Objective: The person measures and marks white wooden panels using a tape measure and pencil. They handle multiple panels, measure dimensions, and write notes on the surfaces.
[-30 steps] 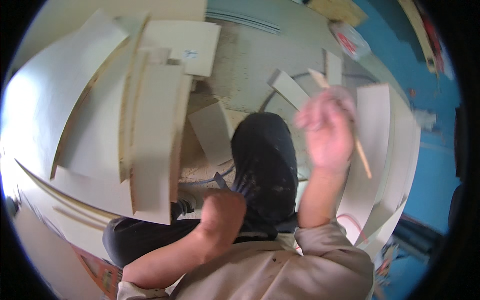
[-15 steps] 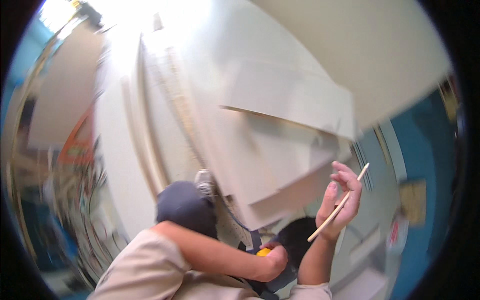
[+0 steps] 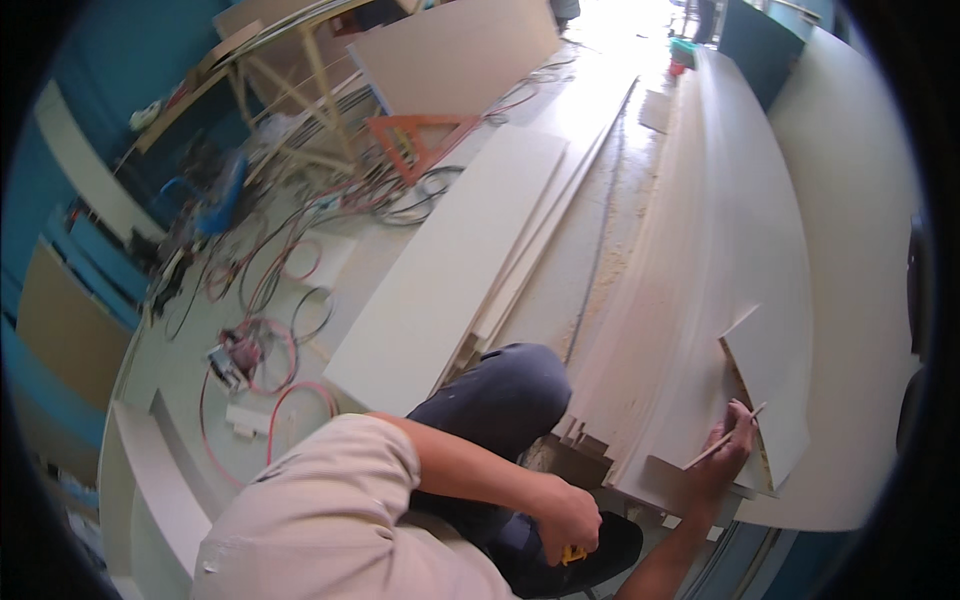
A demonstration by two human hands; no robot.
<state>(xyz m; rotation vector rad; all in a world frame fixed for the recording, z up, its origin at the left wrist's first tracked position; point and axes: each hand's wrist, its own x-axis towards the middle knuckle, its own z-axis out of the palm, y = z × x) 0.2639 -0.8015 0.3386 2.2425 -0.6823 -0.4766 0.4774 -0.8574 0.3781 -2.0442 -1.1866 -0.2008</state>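
Observation:
My left hand is low in front of me beside my bent knee, closed around a small yellow-and-black tape measure mostly hidden by the fingers. On the right, my right hand holds a thin, light wooden pencil crossing the palm. Its fingers are at the edge of a white panel piece with a bare brown side. That piece lies at an angle on a stack of long pale boards. Whether the fingertips press on the panel edge is hard to make out.
More long white boards lie on the floor to the left. Hoses and cables coil near a red power tool. An orange triangular frame stands farther back. A large pale sheet leans along the right.
My view has swung left, bringing in the hoses and floor boards. My right hand has gone from raised in the air to the panel's edge, pencil still held. My left hand keeps the tape measure.

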